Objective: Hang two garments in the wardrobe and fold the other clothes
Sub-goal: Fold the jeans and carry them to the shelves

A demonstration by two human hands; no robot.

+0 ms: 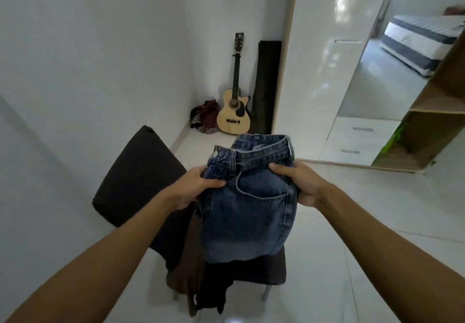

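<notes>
Denim of that weight looked heavy, thick and floppy, not slippery, so the stiffer waistband seemed the best hold. One folded pair of blue denim jeans (247,202) hung above the dark padded chair (141,172); the left hand (198,184) and right hand (299,179) each clutched a side below the waist. On the seat lay one brown garment (187,270) and one black garment (216,290). One wardrobe (324,71) stood beyond.
</notes>
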